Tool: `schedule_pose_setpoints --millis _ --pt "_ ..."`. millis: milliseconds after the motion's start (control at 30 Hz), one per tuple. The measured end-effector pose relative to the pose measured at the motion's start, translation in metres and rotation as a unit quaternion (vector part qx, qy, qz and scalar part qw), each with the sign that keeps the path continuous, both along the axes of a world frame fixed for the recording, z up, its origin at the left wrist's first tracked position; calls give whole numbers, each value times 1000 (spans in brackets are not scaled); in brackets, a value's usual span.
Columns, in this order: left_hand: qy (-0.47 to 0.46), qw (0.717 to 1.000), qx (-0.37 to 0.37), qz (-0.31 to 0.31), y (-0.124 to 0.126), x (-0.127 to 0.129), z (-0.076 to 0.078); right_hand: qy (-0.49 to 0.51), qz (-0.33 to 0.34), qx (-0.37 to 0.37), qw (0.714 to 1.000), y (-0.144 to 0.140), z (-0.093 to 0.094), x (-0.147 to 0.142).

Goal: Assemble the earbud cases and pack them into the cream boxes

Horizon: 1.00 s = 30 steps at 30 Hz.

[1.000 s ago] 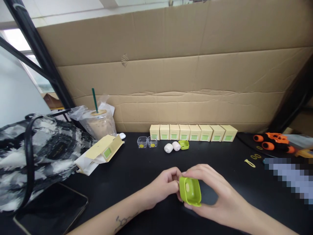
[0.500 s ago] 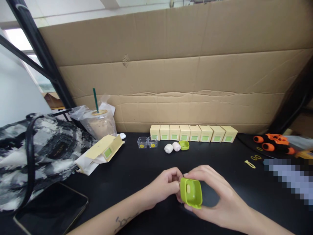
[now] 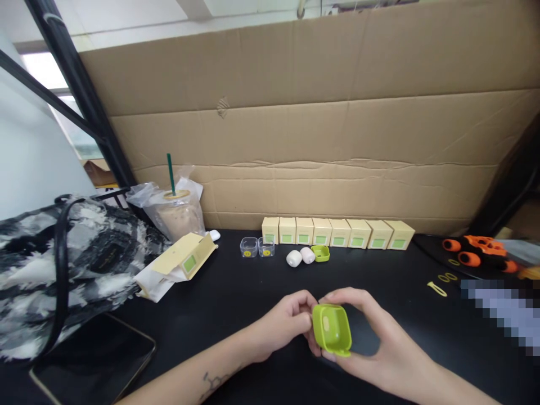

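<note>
Both hands hold a small lime-green silicone case (image 3: 332, 329) just above the black table, near the front middle. My left hand (image 3: 287, 323) pinches its left edge with thumb and fingers. My right hand (image 3: 371, 343) cups it from the right and below, fingers curled over its top. The case's open side faces me and shows a pale oval spot inside. Further back lie a second green piece (image 3: 320, 253) and two white earbud cases (image 3: 300, 257).
A row of several small yellow boxes (image 3: 337, 233) lines the cardboard wall. Two clear plastic cups (image 3: 256, 247), an opened yellow box (image 3: 185, 260), an iced drink (image 3: 179, 214), a patterned bag (image 3: 63, 264) and a phone (image 3: 93, 360) stand left. Orange-black tools (image 3: 476, 250) lie right.
The hands and green case stay together with barely any shift; the case has turned slightly. The view moved a little to the left, so everything sits slightly further right.
</note>
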<state>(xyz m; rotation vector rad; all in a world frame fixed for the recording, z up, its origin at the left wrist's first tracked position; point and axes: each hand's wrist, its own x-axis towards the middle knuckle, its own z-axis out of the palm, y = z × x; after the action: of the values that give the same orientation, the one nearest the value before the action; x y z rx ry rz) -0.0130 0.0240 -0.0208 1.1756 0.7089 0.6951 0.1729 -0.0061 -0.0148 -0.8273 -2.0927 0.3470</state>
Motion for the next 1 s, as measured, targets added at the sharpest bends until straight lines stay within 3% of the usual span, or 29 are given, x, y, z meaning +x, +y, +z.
schedule_pose_setpoints --millis 100,267,367,467,600,700,833,1000 --pt "-15 1000 -15 -13 0 -2 -1 1 2 -21 1000 6 3 4" --pt "-72 986 -95 -115 3 -10 3 -66 56 -99 991 14 14 13" --pt "-50 973 -150 -167 3 -13 6 -86 59 -146 984 15 18 18" --pt "-33 963 -176 -201 3 -13 4 -113 77 -146 980 17 21 21" --pt "-75 969 -174 -156 4 -9 -3 -153 114 -60 980 39 29 17" --pt "-101 972 -172 -122 4 -6 -5 -167 63 8 984 68 31 2" --pt "-65 990 -115 -38 1 -4 0 -233 24 55 971 101 25 -24" --pt "-60 996 -63 32 -1 -2 -2 -285 43 89 953 121 14 -46"
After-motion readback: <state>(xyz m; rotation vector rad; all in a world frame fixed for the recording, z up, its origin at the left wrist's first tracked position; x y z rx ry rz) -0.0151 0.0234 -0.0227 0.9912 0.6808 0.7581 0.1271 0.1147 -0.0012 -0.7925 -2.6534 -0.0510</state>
